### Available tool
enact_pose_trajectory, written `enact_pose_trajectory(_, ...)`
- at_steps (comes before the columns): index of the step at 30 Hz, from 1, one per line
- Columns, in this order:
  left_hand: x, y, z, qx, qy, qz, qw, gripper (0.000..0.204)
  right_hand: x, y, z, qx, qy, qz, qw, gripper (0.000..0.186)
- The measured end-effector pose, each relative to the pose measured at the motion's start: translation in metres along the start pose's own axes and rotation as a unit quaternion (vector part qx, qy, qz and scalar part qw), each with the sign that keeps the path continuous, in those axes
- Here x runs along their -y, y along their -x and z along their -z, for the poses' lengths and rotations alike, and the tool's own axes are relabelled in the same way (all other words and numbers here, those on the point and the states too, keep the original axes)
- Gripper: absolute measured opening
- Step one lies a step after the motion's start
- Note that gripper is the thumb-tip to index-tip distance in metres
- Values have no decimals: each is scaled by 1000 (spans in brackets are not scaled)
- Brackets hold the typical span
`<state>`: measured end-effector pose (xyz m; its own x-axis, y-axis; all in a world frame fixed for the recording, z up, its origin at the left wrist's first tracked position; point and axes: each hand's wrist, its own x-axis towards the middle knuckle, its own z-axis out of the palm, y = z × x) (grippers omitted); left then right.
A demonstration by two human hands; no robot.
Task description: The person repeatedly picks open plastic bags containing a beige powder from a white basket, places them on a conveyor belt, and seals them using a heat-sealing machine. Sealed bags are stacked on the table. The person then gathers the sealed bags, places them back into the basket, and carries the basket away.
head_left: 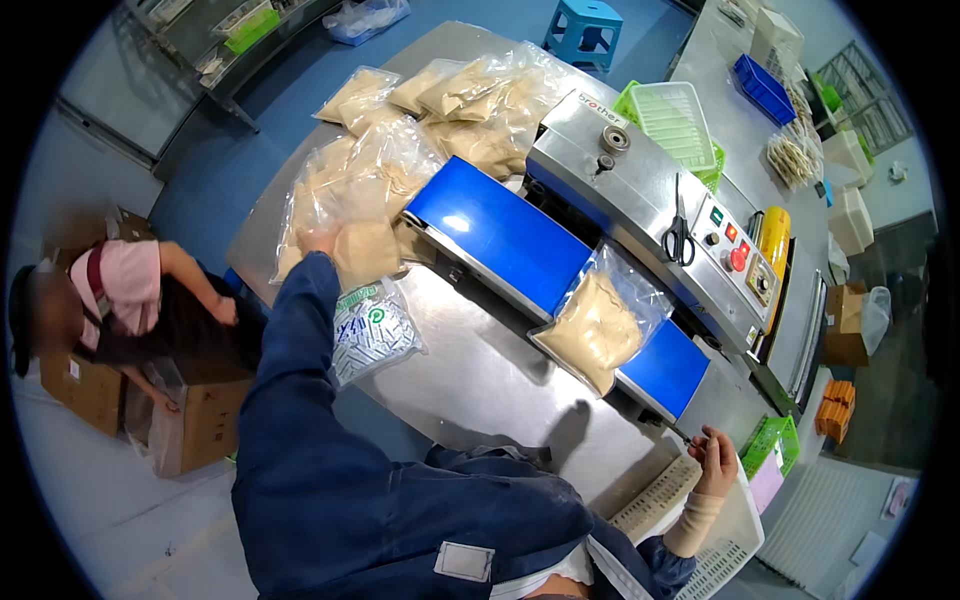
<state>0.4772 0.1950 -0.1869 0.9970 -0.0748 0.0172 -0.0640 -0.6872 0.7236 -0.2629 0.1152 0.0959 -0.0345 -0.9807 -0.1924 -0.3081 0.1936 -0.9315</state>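
Blue plastic step stool [590, 14], standing on the smooth blue floor [285, 85]. Clear, bluish plastic bag [367, 20], near a grey metal rack [236, 106]; bright green plastic bin [250, 30] on the rack. White rectangular slatted plastic basket [672, 122], resting on a lime-green plastic basket [716, 172]. Deep-blue rectangular plastic basket [763, 90], far right. Brown cardboard carton [218, 425] with translucent plastic liner [168, 432], lower left. Orange stacked blocks [834, 412], material unclear, right.

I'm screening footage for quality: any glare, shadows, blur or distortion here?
In the head view: white glare on the blue belt and glints on the clear bags; dark shadows on the steel table; co-worker's head blurred; table edges bowed, corners black.
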Motion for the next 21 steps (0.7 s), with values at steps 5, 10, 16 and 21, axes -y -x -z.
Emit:
enact_pose_trajectory(5,-30,32,-17,193,36,-28,980,64,19,-11,-17,9,26,-6,1000,22)
enact_pose_trajectory(10,-140,12,38,145,383,-82,909,27,23,-11,-16,6,48,3,999,22)
enact_pose_trajectory(16,-234,-29,29,229,361,34,903,35,23,-1,-18,-9,31,32,999,21)
enact_pose_trajectory(21,-290,72,11,210,396,-140,883,41,25,38,23,-127,27,72,989,19)
